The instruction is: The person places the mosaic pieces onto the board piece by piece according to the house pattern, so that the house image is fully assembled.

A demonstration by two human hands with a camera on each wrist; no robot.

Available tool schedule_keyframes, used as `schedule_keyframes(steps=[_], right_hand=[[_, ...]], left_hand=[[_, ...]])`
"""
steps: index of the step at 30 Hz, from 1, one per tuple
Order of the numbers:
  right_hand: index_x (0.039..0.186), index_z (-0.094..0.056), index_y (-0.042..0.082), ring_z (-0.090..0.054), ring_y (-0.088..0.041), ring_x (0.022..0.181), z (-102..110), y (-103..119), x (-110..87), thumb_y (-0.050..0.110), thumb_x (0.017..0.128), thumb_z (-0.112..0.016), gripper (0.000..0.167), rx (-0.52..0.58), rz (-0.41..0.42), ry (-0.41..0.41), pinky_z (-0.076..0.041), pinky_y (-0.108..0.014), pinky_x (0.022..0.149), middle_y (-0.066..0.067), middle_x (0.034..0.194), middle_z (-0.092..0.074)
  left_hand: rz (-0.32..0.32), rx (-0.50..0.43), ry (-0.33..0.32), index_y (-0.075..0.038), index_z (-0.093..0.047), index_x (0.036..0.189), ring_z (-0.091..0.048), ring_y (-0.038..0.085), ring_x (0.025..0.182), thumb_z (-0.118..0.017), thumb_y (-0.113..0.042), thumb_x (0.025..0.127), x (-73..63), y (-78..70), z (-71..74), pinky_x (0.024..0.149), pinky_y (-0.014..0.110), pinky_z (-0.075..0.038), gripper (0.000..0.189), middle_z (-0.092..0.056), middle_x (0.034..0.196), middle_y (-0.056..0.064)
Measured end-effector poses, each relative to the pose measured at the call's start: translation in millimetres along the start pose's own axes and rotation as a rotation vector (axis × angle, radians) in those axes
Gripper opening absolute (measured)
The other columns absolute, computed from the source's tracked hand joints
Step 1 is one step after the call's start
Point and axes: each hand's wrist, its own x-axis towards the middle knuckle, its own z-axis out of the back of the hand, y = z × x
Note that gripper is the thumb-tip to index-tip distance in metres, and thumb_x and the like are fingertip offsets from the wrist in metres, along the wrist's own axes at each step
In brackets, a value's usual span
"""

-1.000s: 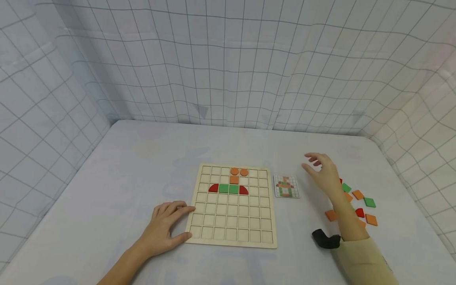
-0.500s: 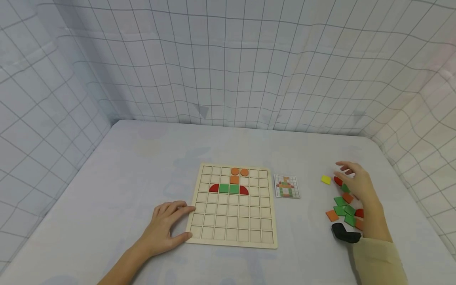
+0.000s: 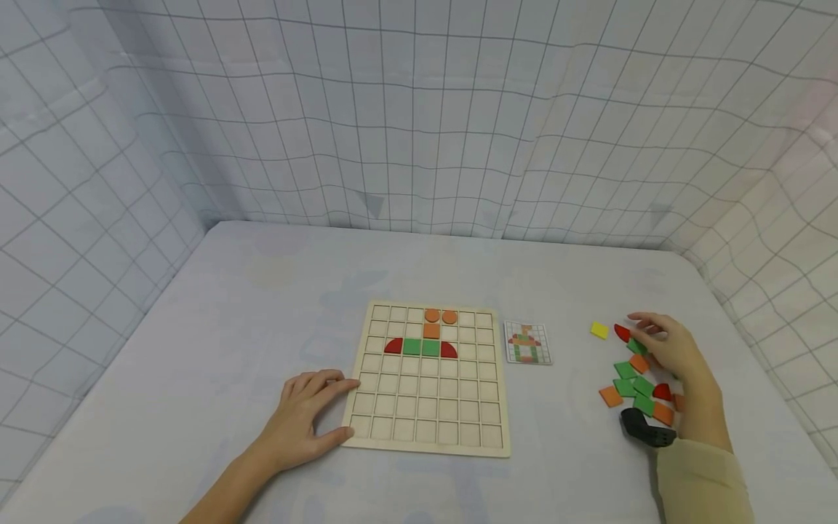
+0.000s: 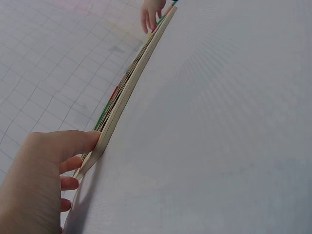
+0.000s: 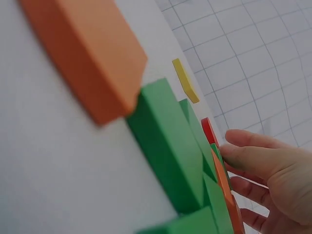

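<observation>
My left hand (image 3: 304,418) rests at the left edge of a wooden grid board (image 3: 393,442), thumb and forefinger tips touching its rim. In the left wrist view the thumb (image 4: 80,144) lies against the board's side. Two orange round tiles (image 3: 441,316), an orange square tile (image 3: 431,330), green square tiles (image 3: 421,347) and red quarter-round tiles (image 3: 448,350) sit in its cells. My right hand (image 3: 671,348) hovers at the loose tiles, its thumb by a green tile (image 3: 636,347) and a red quarter-round tile (image 3: 622,332). Whether it touches them I cannot tell.
A small pattern card (image 3: 527,343) lies right of the board. A yellow tile (image 3: 599,330) and several loose green and orange tiles (image 3: 643,386) are scattered at the right. The black wrist camera (image 3: 647,429) sits near the sleeve (image 3: 703,477). White gridded curtains (image 3: 458,131) enclose the table.
My right hand has moved right from beside the card, then slightly toward me and down to the tile group, uncovering the yellow tile. The left hand and board have stayed put.
</observation>
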Motion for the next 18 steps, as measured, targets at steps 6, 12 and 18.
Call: schedule_keyframes(steps=[6, 12, 18], right_hand=[[0.130, -0.046, 0.003, -0.042, -0.037, 0.105, 2.5, 0.1, 1.3, 0.032, 0.094, -0.049, 0.046, -0.008, 0.004, 0.045, -0.044, -0.042, 0.075, -0.022, 0.119, -0.046], [0.129, -0.046, 0.002, -0.036, -0.040, 0.108, 3.3, 0.8, 4.8, 0.029, 0.091, -0.055, 0.048, 0.000, 0.062, 0.097, -0.034, -0.059, 0.082, -0.025, 0.124, -0.039], [0.127, -0.049, 0.001, -0.036, -0.042, 0.107, 2.9, 3.3, 9.4, 0.028, 0.090, -0.058, 0.046, -0.029, 0.110, 0.110, -0.034, -0.060, 0.079, -0.026, 0.124, -0.037]], left_hand=[[0.000, -0.002, 0.002, -0.020, -0.057, 0.121, -0.038, 0.019, 0.106, -0.072, -0.037, 0.068, -0.4, 0.9, -0.2, 0.088, 0.044, -0.022, 0.057, -0.050, 0.116, -0.001], [-0.008, -0.001, -0.001, -0.020, -0.057, 0.120, -0.038, 0.019, 0.106, -0.072, -0.038, 0.069, -0.3, 1.3, -0.3, 0.088, 0.044, -0.022, 0.056, -0.050, 0.116, -0.002], [-0.007, -0.006, -0.005, -0.020, -0.057, 0.120, -0.039, 0.018, 0.105, -0.072, -0.037, 0.069, -0.3, 1.2, -0.4, 0.088, 0.043, -0.022, 0.056, -0.050, 0.115, -0.002]])
